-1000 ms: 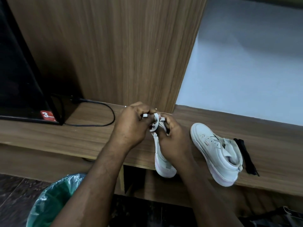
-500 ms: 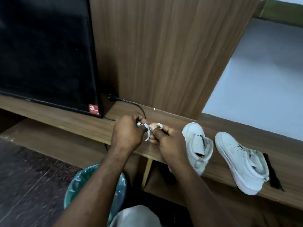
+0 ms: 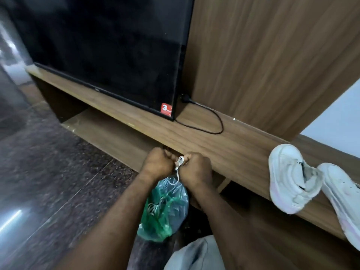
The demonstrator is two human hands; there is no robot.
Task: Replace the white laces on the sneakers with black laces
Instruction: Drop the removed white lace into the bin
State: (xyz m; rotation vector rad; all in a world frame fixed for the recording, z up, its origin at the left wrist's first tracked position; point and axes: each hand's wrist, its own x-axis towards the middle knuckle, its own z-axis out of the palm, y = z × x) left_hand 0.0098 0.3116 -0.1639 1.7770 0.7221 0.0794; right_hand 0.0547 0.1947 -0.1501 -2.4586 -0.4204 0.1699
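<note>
Gripping bunched white lace [image 3: 180, 161] in left hand [image 3: 157, 165] and right hand [image 3: 197, 170], fingers curled, most of lace hidden inside fists. Held above green bag [image 3: 165, 209]. On wooden shelf [image 3: 224, 145] to right: first sneaker [image 3: 290, 178] whole, second sneaker [image 3: 344, 203] cut by frame edge.

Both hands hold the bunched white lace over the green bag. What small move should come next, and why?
Probably release the white lace into the green bag: the left hand and right hand pinch it bunched just over the bag, its tail dangling toward the opening.
</note>
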